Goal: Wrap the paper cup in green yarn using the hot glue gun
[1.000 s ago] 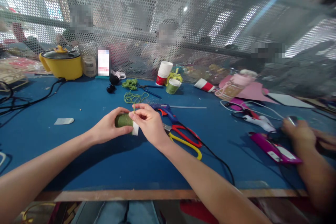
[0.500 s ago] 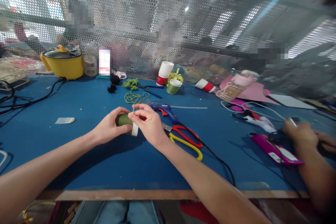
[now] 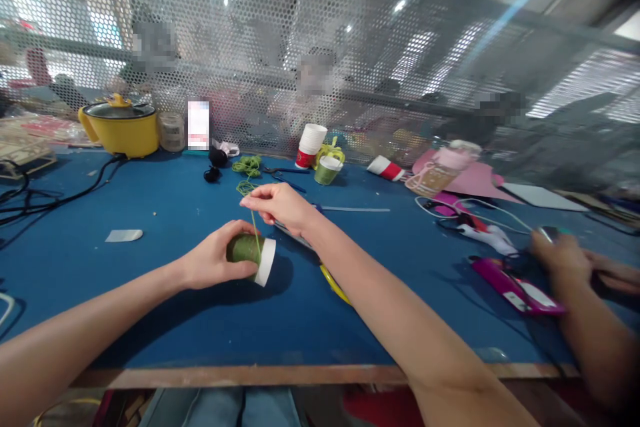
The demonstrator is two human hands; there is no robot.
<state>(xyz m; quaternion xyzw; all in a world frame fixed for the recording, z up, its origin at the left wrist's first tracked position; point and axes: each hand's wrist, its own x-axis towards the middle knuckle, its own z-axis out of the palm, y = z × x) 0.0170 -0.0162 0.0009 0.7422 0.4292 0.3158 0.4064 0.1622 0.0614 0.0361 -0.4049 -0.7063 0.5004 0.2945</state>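
Note:
My left hand (image 3: 217, 257) is wrapped round a paper cup (image 3: 267, 262) lying on its side, its wall covered in green yarn and its white end bare, facing right. Above the cup, my right hand (image 3: 277, 207) pinches a strand of green yarn (image 3: 255, 223) that runs down taut to the cup. Loose green yarn (image 3: 247, 165) lies in a small heap behind the hands. Under my right forearm, scissors with a yellow handle (image 3: 334, 282) are partly hidden.
A yellow pot (image 3: 123, 130), a jar and a lit phone (image 3: 199, 125) stand at the back left. Stacked cups (image 3: 311, 145) and a green-wrapped cup (image 3: 329, 170) are behind. At right, another person's hands (image 3: 563, 257) are near a purple box (image 3: 517, 287).
My right hand has risen up and away from the cup, drawing out the yarn strand. The cup has shifted slightly right and down, showing more of its white end.

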